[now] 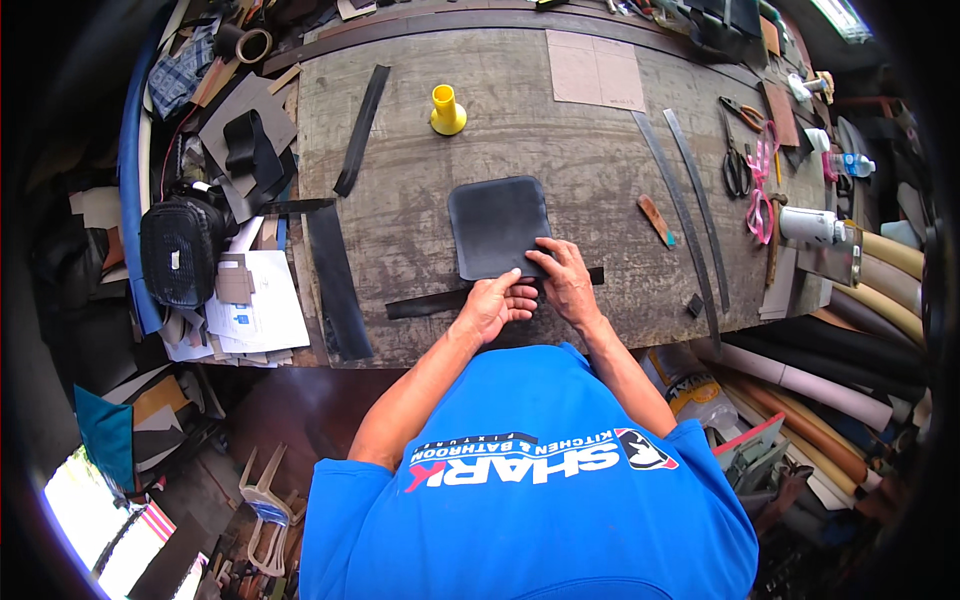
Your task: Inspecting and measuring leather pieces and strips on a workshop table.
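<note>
A black square panel with rounded corners point(500, 225), leather-like, lies in front of me on the worktable. My left hand point(492, 308) pinches its near edge, thumb on top and fingers curled below. My right hand point(568, 285) is at the near right corner, its fingertips bent onto the panel; its thumb is partly hidden. Under and beside my hands runs a black strip point(425, 304), its middle covered by them. Beyond the panel stands a yellow flared holder point(445, 112).
Black strips point(340, 280) lie at the left, near piled scraps and a black bag point(180, 255). To the right are long dark strips point(680, 215), a wooden-handled tool point(656, 220), scissors point(736, 170), pink-handled scissors point(762, 190) and a white bottle point(812, 225). Brown card point(596, 70) lies at the back.
</note>
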Demonstrator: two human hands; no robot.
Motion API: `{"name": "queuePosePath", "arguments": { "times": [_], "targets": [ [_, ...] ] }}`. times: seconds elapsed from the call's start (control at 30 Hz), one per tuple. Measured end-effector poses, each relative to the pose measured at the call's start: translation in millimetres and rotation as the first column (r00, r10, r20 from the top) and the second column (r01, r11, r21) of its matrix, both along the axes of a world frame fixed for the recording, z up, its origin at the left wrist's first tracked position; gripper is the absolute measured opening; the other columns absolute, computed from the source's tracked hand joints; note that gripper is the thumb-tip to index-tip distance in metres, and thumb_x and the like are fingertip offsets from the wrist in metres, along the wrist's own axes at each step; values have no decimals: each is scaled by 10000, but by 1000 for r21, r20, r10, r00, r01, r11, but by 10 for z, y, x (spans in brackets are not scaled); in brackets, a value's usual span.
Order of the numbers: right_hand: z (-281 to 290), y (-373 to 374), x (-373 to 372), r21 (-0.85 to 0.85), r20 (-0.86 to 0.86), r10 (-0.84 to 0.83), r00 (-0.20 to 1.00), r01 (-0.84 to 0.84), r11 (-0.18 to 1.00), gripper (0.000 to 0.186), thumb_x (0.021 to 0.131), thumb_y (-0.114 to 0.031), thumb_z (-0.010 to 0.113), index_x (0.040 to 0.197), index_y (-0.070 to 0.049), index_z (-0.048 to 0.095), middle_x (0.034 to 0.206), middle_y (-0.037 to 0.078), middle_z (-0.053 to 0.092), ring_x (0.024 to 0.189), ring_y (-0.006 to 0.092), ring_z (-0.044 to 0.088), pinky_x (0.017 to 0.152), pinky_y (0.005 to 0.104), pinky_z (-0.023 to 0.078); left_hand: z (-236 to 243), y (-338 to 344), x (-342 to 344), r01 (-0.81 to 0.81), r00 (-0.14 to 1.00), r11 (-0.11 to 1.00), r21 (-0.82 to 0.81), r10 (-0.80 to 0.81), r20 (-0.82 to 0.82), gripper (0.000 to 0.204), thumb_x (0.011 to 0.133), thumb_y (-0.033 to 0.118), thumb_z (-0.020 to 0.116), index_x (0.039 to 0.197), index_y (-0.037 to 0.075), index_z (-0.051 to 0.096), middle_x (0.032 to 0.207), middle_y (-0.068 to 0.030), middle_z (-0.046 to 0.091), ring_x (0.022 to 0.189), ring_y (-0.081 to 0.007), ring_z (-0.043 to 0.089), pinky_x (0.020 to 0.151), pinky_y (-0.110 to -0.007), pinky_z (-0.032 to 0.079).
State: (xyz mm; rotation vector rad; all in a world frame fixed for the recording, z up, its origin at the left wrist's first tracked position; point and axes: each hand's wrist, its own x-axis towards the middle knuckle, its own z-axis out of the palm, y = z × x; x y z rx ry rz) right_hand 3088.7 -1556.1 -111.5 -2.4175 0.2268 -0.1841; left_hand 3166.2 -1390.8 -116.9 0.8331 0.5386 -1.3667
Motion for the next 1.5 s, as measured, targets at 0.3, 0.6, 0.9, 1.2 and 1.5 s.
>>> {"name": "queuePosePath", "arguments": {
  "times": [0.3,0.6,0.9,1.2,1.5],
  "targets": [
    [96,-635,185,121,-35,36,999,-31,992,346,704,115,573,991,-61,650,1100,91,610,1096,307,555,927,386,473,529,-291,249,-158,-370,879,450,-476,798,448,718,254,803,1024,7,588,910,-109,568,844,-281,542,750,-377,463],
    [53,-484,652,58,54,-221,974,218,974,547,819,-40,678,1326,-67,475,1297,180,491,1152,353,538,923,405,485,-119,-580,873,-191,-99,853,486,-510,855,122,828,100,674,880,-11,679,798,-161,637,728,-306,641,664,-386,495],
    [-207,-328,591,-230,62,-29,998,43,972,537,828,-158,703,1313,-47,501,1387,149,460,1313,331,422,1024,439,382,-248,-459,1081,-147,42,771,620,-621,782,125,815,137,693,849,16,691,776,-138,643,714,-315,645,657,-401,502],
    [-381,-281,530,-282,-90,66,994,-89,955,705,866,-358,639,1422,-10,380,1511,153,324,1430,320,248,1140,444,237,-237,-443,1208,-102,174,778,620,-600,781,133,809,121,701,847,-5,683,772,-134,660,680,-261,657,630,-355,505],
    [-454,-284,468,-248,-90,87,992,-108,963,746,860,-401,632,1424,8,365,1517,185,297,1436,358,212,1167,474,187,-217,-427,1227,-74,190,772,631,-610,769,159,790,132,736,857,-9,708,748,-95,682,632,-135,629,603,-273,499]
  ]
}}
